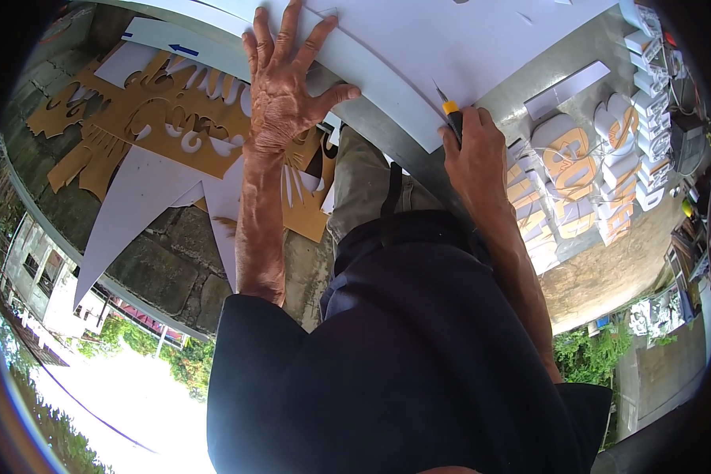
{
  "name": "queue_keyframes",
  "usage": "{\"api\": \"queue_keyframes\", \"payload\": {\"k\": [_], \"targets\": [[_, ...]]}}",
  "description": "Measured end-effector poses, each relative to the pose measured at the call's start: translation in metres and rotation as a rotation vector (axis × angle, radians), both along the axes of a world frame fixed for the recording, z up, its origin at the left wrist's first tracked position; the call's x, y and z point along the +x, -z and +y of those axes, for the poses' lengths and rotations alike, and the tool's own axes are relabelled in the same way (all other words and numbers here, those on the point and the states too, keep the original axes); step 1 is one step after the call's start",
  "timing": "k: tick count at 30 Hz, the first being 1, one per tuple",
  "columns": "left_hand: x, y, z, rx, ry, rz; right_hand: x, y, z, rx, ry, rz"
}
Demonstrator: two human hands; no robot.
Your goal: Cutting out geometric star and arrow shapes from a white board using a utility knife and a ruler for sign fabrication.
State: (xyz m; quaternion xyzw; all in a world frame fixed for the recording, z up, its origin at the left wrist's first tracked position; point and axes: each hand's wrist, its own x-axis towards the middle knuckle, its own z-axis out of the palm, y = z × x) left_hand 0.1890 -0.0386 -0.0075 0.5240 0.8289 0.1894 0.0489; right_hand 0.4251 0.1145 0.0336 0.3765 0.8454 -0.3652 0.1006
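Observation:
My left hand [280,107] lies with its fingers spread and thumb out, pressing on a long white strip [399,99] near the edge of a grey work table [502,107]. In my right hand [478,158] is a utility knife [453,114] with a black and yellow body. Its thin blade points up and away, close to the right end of the strip and the edge of a large white sheet [466,43]. I cannot tell whether the blade touches the sheet.
A narrow white offcut [569,88] lies on the table to the right. Beyond it stand several white and tan cut-out letters [573,162]. On the left, brown cut-out sheets [170,118] and a pointed white piece [138,197] lean by a block wall [170,265].

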Motion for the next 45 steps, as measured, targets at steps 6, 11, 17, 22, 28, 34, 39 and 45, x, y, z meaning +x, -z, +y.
{"api": "queue_keyframes", "payload": {"k": [6, 11, 17, 22, 28, 34, 39, 45], "targets": [[-0.001, 0.001, 0.000, 0.022, 0.002, -0.007, 0.000, 0.002, 0.000, 0.003, -0.028, 0.003], [-0.001, -0.001, 0.003, 0.038, -0.006, -0.016, 0.000, 0.001, 0.001, 0.008, -0.009, 0.007], [-0.002, 0.002, -0.001, 0.055, -0.006, -0.005, 0.001, 0.002, 0.000, 0.012, -0.006, 0.028], [0.001, -0.017, 0.003, -0.023, -0.032, -0.085, 0.002, 0.003, 0.001, 0.009, -0.005, 0.005], [-0.001, -0.005, 0.001, -0.023, -0.039, -0.074, 0.001, 0.002, 0.000, 0.001, -0.010, 0.006], [0.000, -0.011, 0.000, -0.053, -0.021, -0.055, 0.002, 0.003, 0.001, 0.013, -0.010, 0.008], [-0.001, 0.002, -0.003, 0.042, -0.010, -0.001, 0.000, 0.001, 0.000, 0.009, -0.013, 0.008], [0.003, 0.009, -0.008, 0.031, -0.034, -0.054, -0.002, -0.001, 0.002, -0.009, -0.021, -0.018]]}}
